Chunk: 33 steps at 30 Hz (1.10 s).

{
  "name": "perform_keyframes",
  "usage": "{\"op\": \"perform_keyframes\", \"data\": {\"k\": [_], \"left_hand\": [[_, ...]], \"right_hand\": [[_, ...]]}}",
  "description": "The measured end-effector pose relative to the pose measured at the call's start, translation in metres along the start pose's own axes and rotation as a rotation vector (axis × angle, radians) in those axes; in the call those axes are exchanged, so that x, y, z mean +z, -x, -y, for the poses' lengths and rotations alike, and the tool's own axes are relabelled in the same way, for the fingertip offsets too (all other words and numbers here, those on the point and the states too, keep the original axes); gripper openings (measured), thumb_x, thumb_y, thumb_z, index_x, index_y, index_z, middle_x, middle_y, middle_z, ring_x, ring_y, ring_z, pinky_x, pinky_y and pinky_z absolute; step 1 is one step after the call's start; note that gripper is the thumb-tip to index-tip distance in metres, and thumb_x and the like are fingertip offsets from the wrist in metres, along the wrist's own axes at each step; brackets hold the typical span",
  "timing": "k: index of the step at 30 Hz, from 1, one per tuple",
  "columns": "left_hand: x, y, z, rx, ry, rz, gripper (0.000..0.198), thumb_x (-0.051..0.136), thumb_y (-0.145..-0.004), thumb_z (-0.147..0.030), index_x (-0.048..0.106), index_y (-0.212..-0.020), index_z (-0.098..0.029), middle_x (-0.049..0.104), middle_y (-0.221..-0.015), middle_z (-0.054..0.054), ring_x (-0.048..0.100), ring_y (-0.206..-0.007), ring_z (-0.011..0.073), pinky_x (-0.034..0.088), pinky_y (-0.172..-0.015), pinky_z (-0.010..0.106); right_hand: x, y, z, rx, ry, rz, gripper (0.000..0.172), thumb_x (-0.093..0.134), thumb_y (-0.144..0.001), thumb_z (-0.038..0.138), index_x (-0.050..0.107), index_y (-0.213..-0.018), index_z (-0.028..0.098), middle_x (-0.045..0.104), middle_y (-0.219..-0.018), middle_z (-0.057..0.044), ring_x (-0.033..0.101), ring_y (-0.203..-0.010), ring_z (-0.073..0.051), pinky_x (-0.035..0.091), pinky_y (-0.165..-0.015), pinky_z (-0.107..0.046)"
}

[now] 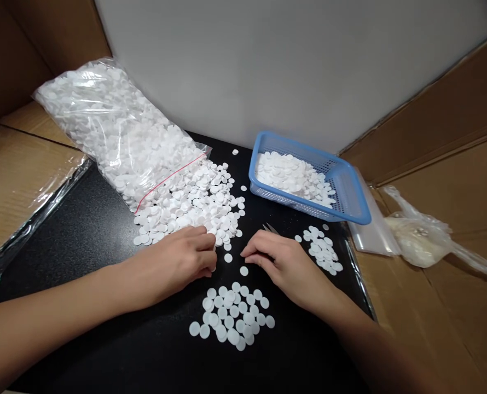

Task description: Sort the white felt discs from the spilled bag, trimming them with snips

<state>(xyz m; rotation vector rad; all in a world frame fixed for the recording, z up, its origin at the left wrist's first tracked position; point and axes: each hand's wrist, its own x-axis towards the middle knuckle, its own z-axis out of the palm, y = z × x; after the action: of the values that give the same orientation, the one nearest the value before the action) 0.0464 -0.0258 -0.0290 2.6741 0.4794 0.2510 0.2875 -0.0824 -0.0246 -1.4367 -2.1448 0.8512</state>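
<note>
My left hand [181, 261] rests on the black mat [104, 306] with its fingers curled at the edge of a big spill of white discs [194, 202]. What its fingertips pinch is hidden. My right hand [284, 262] lies palm down, fingers together, and grips metal tweezers [271, 228] whose tips stick out behind the knuckles. Between the two hands lies a single white disc [244, 271]. A small pile of sorted discs [233, 314] sits just in front of both hands.
A clear zip bag [116, 131] full of white discs lies at the back left, mouth open toward the spill. A blue mesh basket [350, 191] holds more discs at the back right, with a small cluster [323, 249] beside it. Cardboard walls and crumpled plastic bags [419, 238] surround the mat.
</note>
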Motion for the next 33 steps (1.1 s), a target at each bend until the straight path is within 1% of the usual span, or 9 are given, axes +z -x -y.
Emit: {"op": "perform_keyframes", "data": {"k": [3, 7, 11, 14, 17, 21, 26, 28, 33], "left_hand": [[-0.006, -0.001, 0.008, -0.125, 0.096, -0.053, 0.016, 0.053, -0.094, -0.008, 0.065, -0.087, -0.018, 0.060, -0.085, 0.002, 0.056, -0.080, 0.0165, 0.041, -0.069, 0.026], [-0.020, -0.001, 0.018, -0.267, 0.064, -0.174, 0.015, 0.052, -0.092, -0.008, 0.064, -0.090, -0.017, 0.062, -0.090, 0.003, 0.058, -0.083, 0.0169, 0.042, -0.069, 0.026], [-0.032, 0.002, 0.023, -0.327, 0.125, -0.102, 0.012, 0.057, -0.091, -0.013, 0.065, -0.085, -0.018, 0.064, -0.089, 0.001, 0.059, -0.079, 0.0149, 0.041, -0.067, 0.024], [-0.038, 0.004, 0.023, -0.293, 0.214, 0.083, 0.009, 0.064, -0.088, -0.012, 0.066, -0.084, -0.020, 0.064, -0.086, -0.001, 0.059, -0.076, 0.0136, 0.041, -0.066, 0.024], [-0.040, 0.005, 0.022, -0.242, 0.227, 0.215, 0.014, 0.067, -0.084, -0.007, 0.067, -0.086, -0.021, 0.064, -0.086, -0.001, 0.061, -0.081, 0.0147, 0.041, -0.068, 0.024], [-0.037, 0.006, 0.019, -0.233, 0.168, 0.176, 0.012, 0.071, -0.082, -0.009, 0.067, -0.086, -0.019, 0.063, -0.086, 0.000, 0.060, -0.082, 0.0162, 0.040, -0.069, 0.025], [-0.026, 0.006, 0.019, -0.132, 0.018, 0.115, 0.013, 0.075, -0.081, -0.011, 0.064, -0.082, -0.018, 0.061, -0.081, 0.000, 0.058, -0.080, 0.0184, 0.038, -0.069, 0.028], [-0.023, 0.005, 0.019, -0.079, -0.038, 0.100, 0.014, 0.074, -0.082, -0.012, 0.062, -0.080, -0.017, 0.060, -0.079, 0.001, 0.057, -0.078, 0.0186, 0.038, -0.069, 0.029], [-0.021, 0.002, 0.014, -0.002, -0.142, 0.070, 0.015, 0.070, -0.086, -0.014, 0.058, -0.078, -0.016, 0.059, -0.079, 0.001, 0.053, -0.075, 0.0181, 0.037, -0.068, 0.031]], "right_hand": [[0.008, 0.000, 0.000, -0.049, -0.018, -0.063, 0.022, 0.052, -0.094, 0.005, 0.066, -0.094, 0.022, 0.066, -0.090, -0.003, 0.064, -0.084, -0.017, 0.054, -0.074, -0.030], [0.017, 0.001, 0.002, -0.095, -0.013, -0.019, 0.024, 0.051, -0.096, 0.008, 0.067, -0.107, 0.021, 0.064, -0.096, -0.006, 0.064, -0.090, -0.019, 0.055, -0.079, -0.032], [0.013, 0.002, 0.007, -0.036, -0.058, 0.043, 0.020, 0.054, -0.095, 0.008, 0.068, -0.101, 0.021, 0.066, -0.096, -0.004, 0.065, -0.088, -0.017, 0.054, -0.078, -0.030], [0.010, 0.001, 0.011, -0.034, -0.109, 0.151, 0.017, 0.057, -0.094, 0.009, 0.069, -0.090, 0.021, 0.067, -0.090, -0.001, 0.066, -0.083, -0.015, 0.053, -0.074, -0.026], [0.017, -0.002, 0.015, -0.064, -0.086, 0.096, 0.014, 0.058, -0.095, 0.011, 0.068, -0.091, 0.021, 0.066, -0.088, -0.002, 0.065, -0.082, -0.015, 0.052, -0.073, -0.027], [0.033, -0.007, 0.018, -0.130, -0.008, 0.013, 0.009, 0.062, -0.093, 0.015, 0.067, -0.100, 0.020, 0.063, -0.095, -0.004, 0.063, -0.083, -0.016, 0.052, -0.074, -0.029], [0.036, -0.008, 0.020, -0.120, -0.050, 0.088, 0.007, 0.070, -0.090, 0.019, 0.065, -0.084, 0.020, 0.062, -0.082, 0.001, 0.060, -0.070, -0.012, 0.049, -0.062, -0.023], [0.038, -0.009, 0.017, -0.152, -0.018, 0.015, 0.002, 0.065, -0.092, 0.018, 0.066, -0.092, 0.020, 0.063, -0.084, -0.001, 0.063, -0.073, -0.014, 0.051, -0.066, -0.025], [0.046, -0.015, 0.003, -0.232, 0.225, -0.144, 0.018, 0.049, -0.100, 0.017, 0.066, -0.107, 0.018, 0.063, -0.091, -0.006, 0.065, -0.076, -0.016, 0.055, -0.070, -0.028]]}}
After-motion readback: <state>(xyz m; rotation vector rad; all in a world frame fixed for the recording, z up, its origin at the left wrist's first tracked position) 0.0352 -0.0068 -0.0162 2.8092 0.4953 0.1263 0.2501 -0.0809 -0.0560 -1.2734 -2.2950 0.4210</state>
